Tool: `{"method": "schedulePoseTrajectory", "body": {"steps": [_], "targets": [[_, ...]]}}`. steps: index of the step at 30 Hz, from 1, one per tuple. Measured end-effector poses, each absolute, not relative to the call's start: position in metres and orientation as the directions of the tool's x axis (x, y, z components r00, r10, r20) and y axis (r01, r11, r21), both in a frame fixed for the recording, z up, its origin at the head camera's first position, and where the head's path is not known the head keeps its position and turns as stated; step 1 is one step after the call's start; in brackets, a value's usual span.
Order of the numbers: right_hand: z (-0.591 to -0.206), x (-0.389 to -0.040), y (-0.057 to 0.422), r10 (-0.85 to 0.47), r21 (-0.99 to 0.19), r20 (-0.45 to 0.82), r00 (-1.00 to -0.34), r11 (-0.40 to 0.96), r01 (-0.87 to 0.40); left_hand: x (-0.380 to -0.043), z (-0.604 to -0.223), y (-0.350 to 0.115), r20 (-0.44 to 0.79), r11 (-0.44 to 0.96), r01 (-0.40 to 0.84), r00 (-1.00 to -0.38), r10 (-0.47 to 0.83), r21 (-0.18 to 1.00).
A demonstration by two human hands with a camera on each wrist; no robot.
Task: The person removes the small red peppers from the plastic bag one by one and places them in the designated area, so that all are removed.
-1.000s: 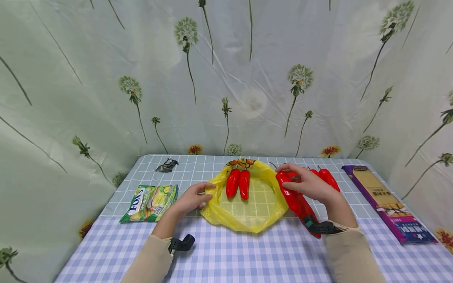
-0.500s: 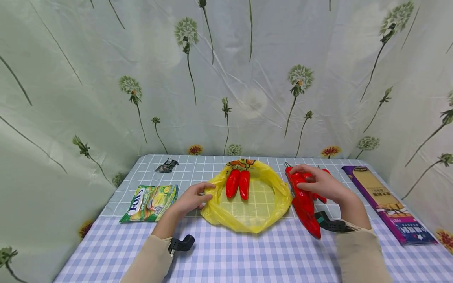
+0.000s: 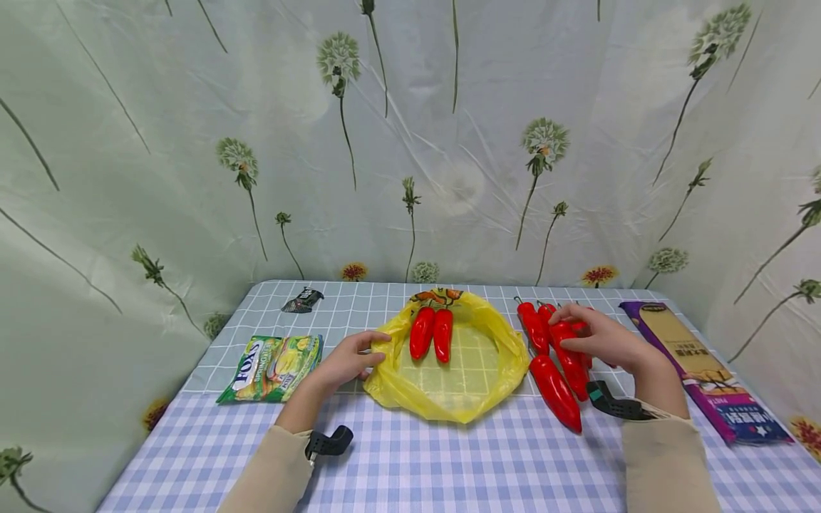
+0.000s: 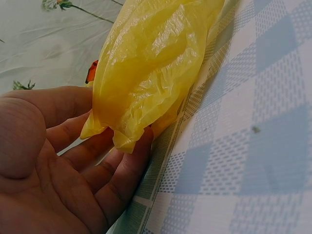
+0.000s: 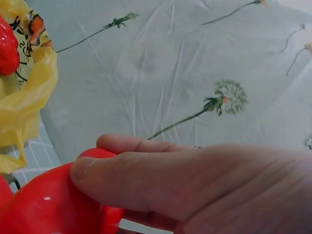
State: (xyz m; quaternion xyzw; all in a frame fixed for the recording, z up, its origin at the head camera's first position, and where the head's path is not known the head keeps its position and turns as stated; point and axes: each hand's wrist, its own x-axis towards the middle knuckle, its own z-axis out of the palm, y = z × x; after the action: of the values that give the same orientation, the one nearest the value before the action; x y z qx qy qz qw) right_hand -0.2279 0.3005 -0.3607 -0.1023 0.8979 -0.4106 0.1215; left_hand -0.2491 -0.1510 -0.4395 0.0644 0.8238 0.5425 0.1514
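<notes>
A yellow plastic bag (image 3: 487,410) lies spread with its mouth wide, and two red peppers (image 3: 421,333) rest inside. At the bag's left rim, my left hand (image 3: 343,363) holds the thin plastic (image 4: 146,73) between thumb and fingers. My right hand (image 3: 603,342) grips a glossy red pepper (image 3: 569,360) by its upper part, thumb on the near side in the right wrist view (image 5: 53,200). Beside it lie more red peppers, one long pepper (image 3: 554,393) in front and another (image 3: 532,326) behind. Others are partly hidden by my right hand.
On the left lie a green FOX'S candy bag (image 3: 272,367) and a small black packet (image 3: 303,300). A long purple pasta pack (image 3: 699,363) lies on the right. Behind the checked tablecloth (image 3: 410,470) hangs a dandelion-print curtain (image 3: 449,164).
My right hand has moved right, away from the bag's right rim, carrying the red pepper over among the other peppers. My left hand and the bag have stayed in place.
</notes>
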Motion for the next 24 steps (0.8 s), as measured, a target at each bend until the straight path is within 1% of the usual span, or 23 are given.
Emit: {"method": "schedulePoseTrajectory", "body": {"steps": [10, 15, 19, 24], "targets": [[-0.374, -0.23, 0.318, -0.303, -0.744, -0.195, -0.933, 0.666, -0.061, -0.249, -0.44, -0.151, -0.182, 0.399, -0.063, -0.946, 0.267, 0.915], [-0.378, -0.23, 0.323, -0.268, -0.739, -0.232, -0.935, 0.673, -0.01, -0.249, -0.439, -0.15, -0.176, 0.402, -0.058, -0.948, 0.263, 0.914], [-0.383, -0.231, 0.326, -0.259, -0.736, -0.246, -0.934, 0.676, 0.006, -0.248, -0.438, -0.15, -0.178, 0.405, -0.06, -0.948, 0.262, 0.913], [-0.387, -0.232, 0.329, -0.276, -0.73, -0.249, -0.928, 0.683, -0.008, -0.249, -0.44, -0.151, -0.174, 0.409, -0.049, -0.946, 0.274, 0.911]]}}
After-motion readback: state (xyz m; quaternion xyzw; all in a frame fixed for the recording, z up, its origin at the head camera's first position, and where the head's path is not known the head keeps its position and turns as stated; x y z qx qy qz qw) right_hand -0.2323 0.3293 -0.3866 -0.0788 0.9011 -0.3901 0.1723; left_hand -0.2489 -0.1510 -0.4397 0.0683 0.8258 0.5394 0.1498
